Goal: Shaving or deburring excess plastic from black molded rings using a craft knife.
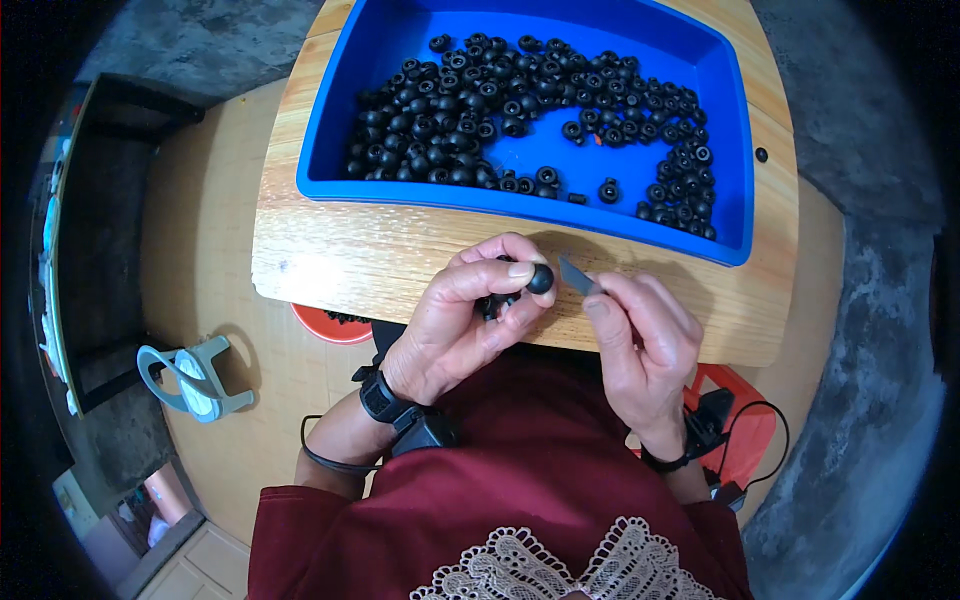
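Observation:
My left hand (478,295) is closed around several small black round parts, over the near edge of the table. One shiny black ball-shaped part (540,279) sticks out between its thumb and fingertips. Just right of it, my right hand (645,335) pinches a small grey blade (577,276) whose pointed tip faces the black part. A narrow gap separates blade and part. Beyond both hands, a blue tray (420,197) holds a great many similar black parts (440,120), heaped mostly on its left and along the far and right sides.
The tray rests on a wooden table (350,240). One black piece (762,155) lies right of the tray. Below the table's left edge is a red basin (330,325) with dark bits. A grey-blue stool (200,380) stands on the floor at left, and a red stool-like thing (745,440) at right.

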{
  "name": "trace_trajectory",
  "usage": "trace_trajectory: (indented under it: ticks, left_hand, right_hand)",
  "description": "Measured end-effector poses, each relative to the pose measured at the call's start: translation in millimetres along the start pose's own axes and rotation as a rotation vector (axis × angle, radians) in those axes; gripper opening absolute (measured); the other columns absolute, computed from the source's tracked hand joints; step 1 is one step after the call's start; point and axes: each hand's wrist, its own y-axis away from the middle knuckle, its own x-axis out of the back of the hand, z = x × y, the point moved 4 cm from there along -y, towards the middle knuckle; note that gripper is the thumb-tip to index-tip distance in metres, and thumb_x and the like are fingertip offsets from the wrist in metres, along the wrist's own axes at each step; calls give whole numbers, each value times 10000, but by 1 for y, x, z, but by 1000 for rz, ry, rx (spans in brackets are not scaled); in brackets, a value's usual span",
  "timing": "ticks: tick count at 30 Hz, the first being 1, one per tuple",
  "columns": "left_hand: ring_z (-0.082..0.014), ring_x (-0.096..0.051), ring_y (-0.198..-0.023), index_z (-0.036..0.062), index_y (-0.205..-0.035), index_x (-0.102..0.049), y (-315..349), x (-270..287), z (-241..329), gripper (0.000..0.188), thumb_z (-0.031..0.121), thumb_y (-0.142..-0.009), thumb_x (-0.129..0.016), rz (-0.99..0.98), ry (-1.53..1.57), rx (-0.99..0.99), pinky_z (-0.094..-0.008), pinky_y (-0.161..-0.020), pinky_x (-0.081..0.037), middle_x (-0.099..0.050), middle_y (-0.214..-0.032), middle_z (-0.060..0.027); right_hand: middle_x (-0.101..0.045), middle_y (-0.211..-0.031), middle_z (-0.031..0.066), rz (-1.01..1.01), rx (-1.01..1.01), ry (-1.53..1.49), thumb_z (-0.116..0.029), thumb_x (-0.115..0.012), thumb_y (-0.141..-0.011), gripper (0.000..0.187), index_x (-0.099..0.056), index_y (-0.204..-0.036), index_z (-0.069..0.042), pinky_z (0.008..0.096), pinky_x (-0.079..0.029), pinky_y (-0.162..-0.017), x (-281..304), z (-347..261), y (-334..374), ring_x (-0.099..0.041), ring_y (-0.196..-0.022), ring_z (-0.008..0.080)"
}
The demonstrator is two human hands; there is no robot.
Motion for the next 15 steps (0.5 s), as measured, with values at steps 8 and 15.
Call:
trace_trajectory:
  ticks: [8, 15]
  left_hand:
    - [-116, -495, -523, 12, -931, -569, -3, -3, 1, 112, 92, -853, -582, -73, 14, 18, -203, -446, -384, -609, -772, -141]
    - [-127, -488, -541, 42, -951, -576, 1, 2, 4, 107, 107, -867, -562, 24, -59, -41, -223, -434, -368, -557, -730, -104]
  right_hand:
    - [-538, -633, 87, -27, 86, 101, -121, -689, -787, 158, -616, -864, -3, 331, -410, -460, -6, -7, 0, -536, -517, 232]
    - [-551, -659, 89, 27, 35, 206, -115, -674, -808, 126, -616, -846, -10, 352, -416, -465, 6, -5, -22, -537, -513, 238]
